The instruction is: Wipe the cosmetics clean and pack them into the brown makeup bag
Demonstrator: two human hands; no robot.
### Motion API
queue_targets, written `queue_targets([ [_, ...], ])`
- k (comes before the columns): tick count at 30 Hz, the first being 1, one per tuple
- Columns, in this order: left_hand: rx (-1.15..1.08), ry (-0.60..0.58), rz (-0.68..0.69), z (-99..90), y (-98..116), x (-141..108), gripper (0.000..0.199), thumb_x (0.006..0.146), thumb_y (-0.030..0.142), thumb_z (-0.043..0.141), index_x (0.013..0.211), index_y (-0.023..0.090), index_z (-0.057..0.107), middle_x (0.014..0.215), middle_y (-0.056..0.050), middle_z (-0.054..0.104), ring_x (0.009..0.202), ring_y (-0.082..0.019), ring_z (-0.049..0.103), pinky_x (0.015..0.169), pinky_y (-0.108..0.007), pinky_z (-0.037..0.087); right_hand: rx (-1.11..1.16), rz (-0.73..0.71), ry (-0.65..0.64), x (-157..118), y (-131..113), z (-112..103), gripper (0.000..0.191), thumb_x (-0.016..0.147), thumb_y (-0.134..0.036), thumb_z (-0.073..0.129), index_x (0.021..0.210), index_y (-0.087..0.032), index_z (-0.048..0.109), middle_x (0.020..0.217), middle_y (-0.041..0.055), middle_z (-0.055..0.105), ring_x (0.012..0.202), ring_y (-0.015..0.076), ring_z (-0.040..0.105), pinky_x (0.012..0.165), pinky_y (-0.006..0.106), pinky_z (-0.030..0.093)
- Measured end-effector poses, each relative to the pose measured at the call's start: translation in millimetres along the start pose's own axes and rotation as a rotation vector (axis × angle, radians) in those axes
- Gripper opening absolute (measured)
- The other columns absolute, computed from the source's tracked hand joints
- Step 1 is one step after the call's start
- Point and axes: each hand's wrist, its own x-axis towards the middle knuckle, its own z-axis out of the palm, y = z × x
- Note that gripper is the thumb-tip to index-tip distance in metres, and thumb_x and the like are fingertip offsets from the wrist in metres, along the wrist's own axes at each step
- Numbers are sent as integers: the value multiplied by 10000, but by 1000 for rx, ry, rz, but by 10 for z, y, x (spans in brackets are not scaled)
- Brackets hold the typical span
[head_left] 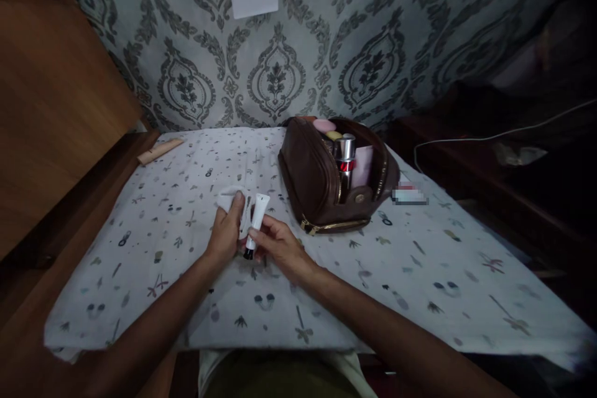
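Note:
Near the middle of the patterned white cloth, my right hand [280,245] is closed on a small white tube [258,217] whose black cap points down toward me. My left hand [227,224], just beside it, grips a white, thin-looking item [228,199] with the thumb on top; its exact kind is hard to make out. To the right of both hands stands a brown zippered bag [310,168] with its top open. Inside it are a silver bottle with a red band [346,165], a pale pink packet [362,166] and a pink rounded item [324,125].
A tan folded item [161,151] lies at the cloth's back left. Right of the bag is a small blurred-out item [409,194]. A wooden panel [56,106] rises at the left, patterned wallpaper behind. A white cable [494,135] crosses the dark area at the right.

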Motion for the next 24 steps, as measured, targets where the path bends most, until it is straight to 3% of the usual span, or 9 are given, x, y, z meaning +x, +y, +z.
queue_targets([
  [2, -11, -97, 30, -36, 12, -33, 565, 692, 740, 689, 730, 186, 587, 566, 10, 596, 420, -128, 534, 373, -239, 414, -114, 5, 29, -1, 11, -12, 391, 795, -523, 715, 947, -183, 597, 701, -25, 590, 609, 121, 569, 463, 200, 391],
  [4, -24, -153, 88, -66, 4, -50, 509, 612, 606, 822, 843, 184, 654, 778, -16, 699, 655, -158, 656, 571, -244, 531, -291, -41, 93, 0, 34, -26, 302, 804, -449, 707, 869, -179, 588, 660, -43, 545, 584, 106, 516, 488, 205, 379],
  [7, -33, -120, 149, -88, -48, -41, 412, 631, 441, 856, 924, 195, 702, 909, -7, 721, 874, -155, 665, 819, -236, 525, -480, -157, 158, -7, 68, -44, 194, 814, -345, 678, 814, -169, 596, 676, -47, 523, 641, 101, 480, 591, 221, 408],
  [10, -46, -37, 119, -100, -75, -17, 325, 758, 487, 750, 806, 169, 702, 733, -5, 685, 692, -139, 643, 640, -218, 507, -411, -120, 53, -32, 67, -52, 242, 822, -367, 684, 945, -163, 637, 749, -33, 566, 683, 104, 521, 618, 222, 424],
  [12, -75, 18, 89, -107, -43, 0, 387, 794, 539, 691, 696, 167, 650, 588, 18, 608, 511, -116, 563, 488, -214, 444, -257, 17, -73, -50, 53, -56, 364, 822, -440, 697, 1045, -161, 630, 798, -11, 616, 665, 109, 576, 557, 213, 424],
  [15, -147, 99, 67, -112, 49, 35, 444, 781, 586, 672, 638, 176, 574, 529, 38, 552, 418, -87, 473, 410, -203, 387, -50, 173, -197, -58, 45, -66, 484, 799, -503, 728, 1112, -150, 620, 877, 41, 686, 693, 143, 670, 503, 206, 448],
  [19, -229, 87, 25, -95, 91, 62, 530, 699, 687, 696, 710, 169, 585, 554, 28, 569, 464, -92, 510, 432, -194, 420, 29, 161, -169, -33, 66, -78, 493, 742, -468, 805, 1076, -150, 630, 868, 39, 715, 668, 136, 695, 512, 201, 491],
  [24, -182, -84, -82, -13, -1, -58, 583, 594, 689, 781, 777, 152, 647, 608, -10, 624, 453, -127, 553, 379, -220, 413, -18, 96, -23, -7, 50, -69, 428, 681, -450, 846, 868, -177, 574, 679, -41, 662, 524, 104, 632, 456, 194, 471],
])
